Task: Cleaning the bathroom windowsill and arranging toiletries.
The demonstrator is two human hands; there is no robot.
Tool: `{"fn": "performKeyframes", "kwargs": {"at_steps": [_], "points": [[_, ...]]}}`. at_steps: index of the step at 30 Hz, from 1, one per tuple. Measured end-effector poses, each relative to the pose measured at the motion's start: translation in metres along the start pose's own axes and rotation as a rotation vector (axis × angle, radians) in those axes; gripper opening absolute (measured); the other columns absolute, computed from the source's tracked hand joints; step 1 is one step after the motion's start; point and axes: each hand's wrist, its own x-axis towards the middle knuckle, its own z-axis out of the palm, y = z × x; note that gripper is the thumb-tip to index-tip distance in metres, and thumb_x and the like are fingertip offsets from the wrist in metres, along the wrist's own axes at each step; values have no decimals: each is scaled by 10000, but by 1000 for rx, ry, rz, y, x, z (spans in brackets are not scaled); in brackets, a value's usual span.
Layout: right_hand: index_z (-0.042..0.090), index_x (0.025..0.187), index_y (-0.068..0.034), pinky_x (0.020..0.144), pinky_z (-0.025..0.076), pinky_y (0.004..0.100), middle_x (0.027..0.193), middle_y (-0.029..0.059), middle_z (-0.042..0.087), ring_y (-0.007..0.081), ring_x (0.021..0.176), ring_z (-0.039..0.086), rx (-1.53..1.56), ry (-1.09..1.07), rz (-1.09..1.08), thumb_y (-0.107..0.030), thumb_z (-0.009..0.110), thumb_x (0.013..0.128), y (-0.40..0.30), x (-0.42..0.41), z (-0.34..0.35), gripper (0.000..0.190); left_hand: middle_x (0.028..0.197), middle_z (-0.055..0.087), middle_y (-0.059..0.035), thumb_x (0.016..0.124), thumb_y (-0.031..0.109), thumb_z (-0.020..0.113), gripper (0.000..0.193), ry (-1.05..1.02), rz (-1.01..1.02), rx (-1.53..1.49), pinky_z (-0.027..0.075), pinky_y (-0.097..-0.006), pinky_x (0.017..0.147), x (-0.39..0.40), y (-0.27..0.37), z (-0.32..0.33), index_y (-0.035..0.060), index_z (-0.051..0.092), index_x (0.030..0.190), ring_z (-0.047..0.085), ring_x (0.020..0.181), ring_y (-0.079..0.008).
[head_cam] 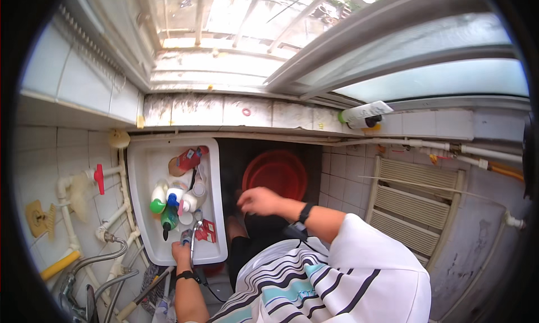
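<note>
Over the near end of a white sink basin [217, 238], my left hand [181, 252] is closed on a small bluish container [185, 237]. The metal faucet [193, 243] stands just right of it. Several bottles lie in the basin: a green bottle with a black cap [169, 219], white bottles with green [158, 196] and blue [173, 195] tops, and a red bottle [189, 159]. A red box [206, 231] lies by the faucet. My right hand [257, 201], slightly blurred, hangs in the air in front of a red plastic basin [276, 173]; its fingers are bent and nothing shows in them.
A tiled ledge [252, 112] under the barred window holds a pink ring [246, 112] and a white tube [366, 110]. Pipes with a red valve handle [99, 179] run along the left wall. A slatted white panel [414, 205] stands at the right wall.
</note>
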Motion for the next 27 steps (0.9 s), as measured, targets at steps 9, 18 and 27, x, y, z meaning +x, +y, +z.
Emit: {"fn": "performKeyframes", "kwargs": {"at_steps": [9,18,27], "points": [[635,1423,-61,976,553,454,1288,179,662,306,1153,658,101,1782,143,-339,926,889,38,-114,-238,668,1091,764,-218,875,205,844,382,-42,161,-22,580,-432,947,-41,39,-66,-31,716,1146,743,1013,-345],[520,1519,-3,1132,484,532,1463,251,570,427,1353,578,190,1866,420,-577,953,773,-24,-118,-310,1036,1029,790,-153,913,163,818,343,-233,187,-116,592,-382,873,-72,77,-94,-48,735,1171,753,937,-252],[624,1142,-25,893,539,524,1099,183,641,420,1010,641,-130,1823,146,-421,945,784,-55,-116,-245,623,1165,773,-129,970,109,826,427,-578,514,-350,608,-329,915,-163,222,-122,-46,680,1340,746,1013,-187]]}}
